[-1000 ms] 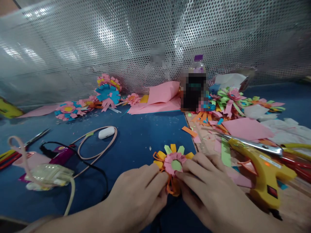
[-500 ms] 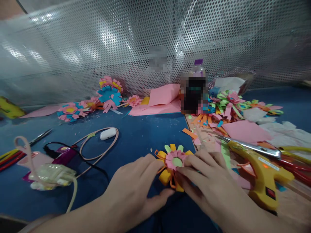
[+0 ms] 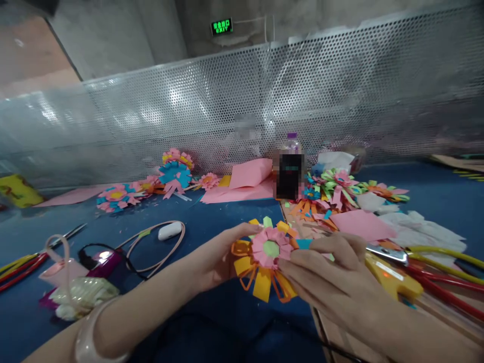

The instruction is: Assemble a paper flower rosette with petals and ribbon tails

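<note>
A paper flower (image 3: 260, 282) with orange and yellow looped petals, a pink fringed inner ring and a pale green centre is held up in front of me, its face toward me. My left hand (image 3: 219, 257) grips its left edge, the thumb side along the upper left petals and the other fingers partly hidden behind. From the right, my right hand (image 3: 336, 272) is closed on the flower, fingertips at the pink ring. A bit of blue paper (image 3: 303, 244) shows between the flower and the right fingers.
Under my right forearm lie a yellow glue gun (image 3: 393, 280) and red-and-yellow-handled scissors (image 3: 389, 253), amid paper scraps. Finished paper flowers (image 3: 176, 174) and pink sheets (image 3: 249, 174) line the back near a perforated metal screen (image 3: 212, 96). Cables, a white case (image 3: 170, 231) and a pouch (image 3: 85, 295) lie left.
The flower has been raised and turned more toward me. My left hand has shifted to its outer left side, and the view has tilted up, bringing an exit sign into sight.
</note>
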`<control>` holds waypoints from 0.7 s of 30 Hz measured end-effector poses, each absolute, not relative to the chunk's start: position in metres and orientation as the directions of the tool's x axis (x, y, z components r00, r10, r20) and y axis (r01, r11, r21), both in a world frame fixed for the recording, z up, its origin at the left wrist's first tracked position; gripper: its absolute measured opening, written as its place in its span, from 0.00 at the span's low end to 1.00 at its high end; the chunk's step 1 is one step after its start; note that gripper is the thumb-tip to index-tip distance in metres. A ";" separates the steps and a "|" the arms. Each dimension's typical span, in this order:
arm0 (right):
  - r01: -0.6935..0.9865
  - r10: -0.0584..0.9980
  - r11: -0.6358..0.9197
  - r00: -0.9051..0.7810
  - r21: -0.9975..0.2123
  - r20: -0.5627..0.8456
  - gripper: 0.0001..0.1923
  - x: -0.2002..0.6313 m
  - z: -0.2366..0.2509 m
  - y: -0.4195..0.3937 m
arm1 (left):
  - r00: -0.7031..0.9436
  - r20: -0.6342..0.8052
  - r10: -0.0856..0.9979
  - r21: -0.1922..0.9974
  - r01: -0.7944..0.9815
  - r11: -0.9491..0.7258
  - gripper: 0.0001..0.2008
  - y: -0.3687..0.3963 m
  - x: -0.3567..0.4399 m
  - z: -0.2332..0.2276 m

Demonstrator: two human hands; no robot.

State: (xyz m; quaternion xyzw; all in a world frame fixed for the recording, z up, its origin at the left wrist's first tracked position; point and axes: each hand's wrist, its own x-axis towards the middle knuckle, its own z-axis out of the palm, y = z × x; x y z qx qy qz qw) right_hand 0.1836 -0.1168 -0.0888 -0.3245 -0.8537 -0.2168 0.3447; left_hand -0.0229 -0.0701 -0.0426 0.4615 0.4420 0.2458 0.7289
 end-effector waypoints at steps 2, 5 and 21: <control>0.699 0.370 0.695 -0.549 0.169 0.749 0.11 0.186 -0.088 -0.113 | 0.468 -0.388 0.794 0.908 0.050 0.415 0.10 -0.069 -0.019 -0.044; 0.725 0.391 0.685 -0.444 0.068 0.806 0.08 0.183 -0.083 -0.108 | 0.436 -0.360 0.825 0.922 0.028 0.387 0.10 -0.069 -0.016 -0.046; 0.834 0.358 0.546 -0.313 0.075 0.880 0.08 0.175 -0.099 -0.113 | 0.387 -0.429 0.816 0.789 -0.279 0.547 0.06 -0.084 -0.022 -0.072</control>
